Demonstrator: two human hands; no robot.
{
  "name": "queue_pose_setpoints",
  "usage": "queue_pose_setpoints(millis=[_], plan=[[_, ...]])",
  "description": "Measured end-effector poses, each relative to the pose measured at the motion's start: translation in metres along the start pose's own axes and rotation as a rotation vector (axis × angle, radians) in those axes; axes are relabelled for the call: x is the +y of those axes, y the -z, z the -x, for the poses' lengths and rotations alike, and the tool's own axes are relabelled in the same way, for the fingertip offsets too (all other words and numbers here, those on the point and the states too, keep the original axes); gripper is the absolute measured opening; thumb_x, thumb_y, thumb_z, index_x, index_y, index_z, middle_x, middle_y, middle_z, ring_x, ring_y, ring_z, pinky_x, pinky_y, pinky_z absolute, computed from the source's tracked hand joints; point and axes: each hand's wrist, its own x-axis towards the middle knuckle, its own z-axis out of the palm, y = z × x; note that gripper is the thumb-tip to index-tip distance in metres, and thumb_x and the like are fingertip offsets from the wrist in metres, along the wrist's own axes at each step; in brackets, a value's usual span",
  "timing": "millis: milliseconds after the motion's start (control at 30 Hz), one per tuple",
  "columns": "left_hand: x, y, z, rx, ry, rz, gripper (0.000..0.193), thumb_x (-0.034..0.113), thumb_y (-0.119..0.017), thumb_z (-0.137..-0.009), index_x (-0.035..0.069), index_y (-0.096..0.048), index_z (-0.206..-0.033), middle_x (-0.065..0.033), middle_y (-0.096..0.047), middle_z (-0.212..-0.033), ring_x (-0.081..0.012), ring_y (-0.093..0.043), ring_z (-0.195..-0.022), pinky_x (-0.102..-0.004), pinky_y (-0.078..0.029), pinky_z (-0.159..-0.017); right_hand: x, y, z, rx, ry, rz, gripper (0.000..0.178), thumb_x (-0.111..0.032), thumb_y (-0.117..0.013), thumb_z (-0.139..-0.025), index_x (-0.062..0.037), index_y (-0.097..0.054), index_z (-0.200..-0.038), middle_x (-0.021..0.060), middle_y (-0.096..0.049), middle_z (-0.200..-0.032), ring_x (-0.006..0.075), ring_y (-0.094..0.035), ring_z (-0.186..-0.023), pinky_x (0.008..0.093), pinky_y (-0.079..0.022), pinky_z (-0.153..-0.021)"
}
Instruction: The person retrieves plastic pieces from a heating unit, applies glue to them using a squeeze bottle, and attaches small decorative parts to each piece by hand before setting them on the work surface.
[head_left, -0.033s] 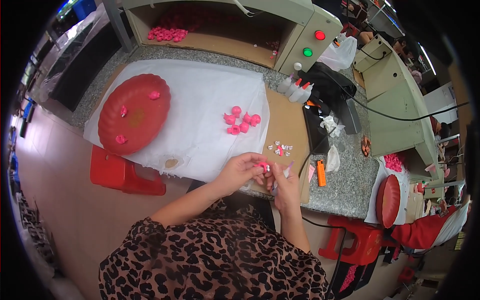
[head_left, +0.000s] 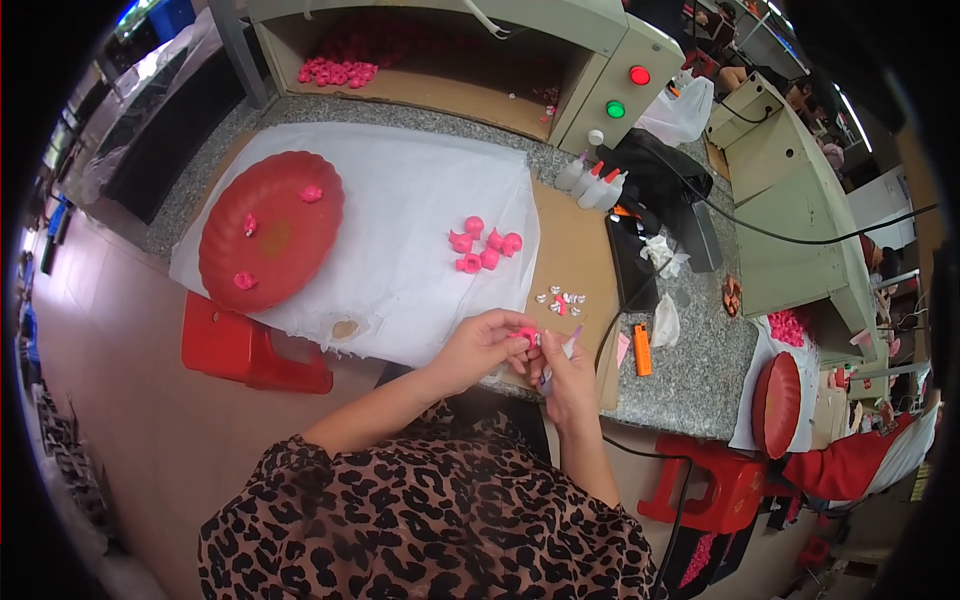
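Observation:
My left hand (head_left: 483,352) is closed in a pinch on a small pink moulded piece (head_left: 526,336) at the front edge of the table. Right beside it, the fingers of my right hand (head_left: 570,382) meet the piece. That hand is wrapped round a slim white bottle with a purple tip (head_left: 574,338), partly hidden by the fingers. Small white-and-silver parts (head_left: 556,297), with a bit of pink among them, lie on the cardboard (head_left: 570,232) just beyond my hands. Several round pink pieces (head_left: 490,258) sit on the white sheet (head_left: 400,180) farther left.
At the left, a red scalloped tray (head_left: 270,285) carries three pink pieces. Small squeeze bottles (head_left: 592,185) stand at the cardboard's far right, with an orange lighter-like object (head_left: 642,350) nearer. A machine housing (head_left: 440,25) with pink pieces inside spans the back. A co-worker's red sleeve (head_left: 835,465) shows at right.
The pink piece has turned slightly in my left fingers, and less white shows at its side. My right hand and the bottle's tip have shifted a little to the left.

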Motion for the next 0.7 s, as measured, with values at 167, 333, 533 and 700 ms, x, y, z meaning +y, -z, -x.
queue_pose_setpoints(millis=[167, 333, 533, 700], plan=[[-0.008, 0.003, -0.003, 0.121, -0.407, -0.779, 0.021, 0.011, -0.056, -0.078, 0.005, -0.057, -0.098, -0.0092, -0.047, -0.083, -0.0177, -0.049, -0.074, -0.0266, -0.041, -0.069, -0.005, -0.007, 0.005, -0.024, -0.053, -0.054, 0.017, -0.015, -0.053, -0.082, 0.0015, -0.053, -0.086, 0.0029, -0.053, -0.065, 0.007, -0.045, -0.05, 0.0184, -0.036, -0.043], [0.017, -0.009, 0.0, -0.093, -0.1, -0.608, 0.027, 0.015, -0.046, -0.086, 0.006, -0.051, -0.11, -0.0058, -0.049, -0.078, -0.0132, -0.049, -0.074, -0.0246, -0.04, -0.073, -0.001, 0.001, 0.008, -0.064, 0.009, -0.03, 0.015, -0.014, -0.053, -0.082, 0.0009, -0.053, -0.085, 0.0025, -0.052, -0.064, 0.007, -0.045, -0.05, 0.0183, -0.035, -0.043], [0.012, -0.002, 0.003, -0.351, -0.081, -0.338, 0.026, 0.015, -0.031, -0.091, -0.001, -0.04, -0.109, -0.0068, -0.05, -0.08, -0.0128, -0.051, -0.076, -0.0264, -0.041, -0.073, 0.003, -0.005, 0.007, -0.121, -0.062, 0.028, 0.017, -0.018, -0.054, -0.082, -0.0016, -0.052, -0.085, 0.0032, -0.052, -0.064, 0.009, -0.047, -0.05, 0.0202, -0.039, -0.045], [0.013, -0.002, 0.003, -0.367, -0.031, -0.284, 0.025, 0.015, -0.031, -0.091, -0.001, -0.04, -0.107, -0.006, -0.05, -0.078, -0.0129, -0.051, -0.074, -0.0258, -0.041, -0.071, 0.01, 0.0, 0.006, -0.122, -0.032, -0.082, 0.019, -0.018, -0.054, -0.082, -0.001, -0.053, -0.089, 0.004, -0.053, -0.065, 0.0096, -0.047, -0.05, 0.0204, -0.038, -0.045]])
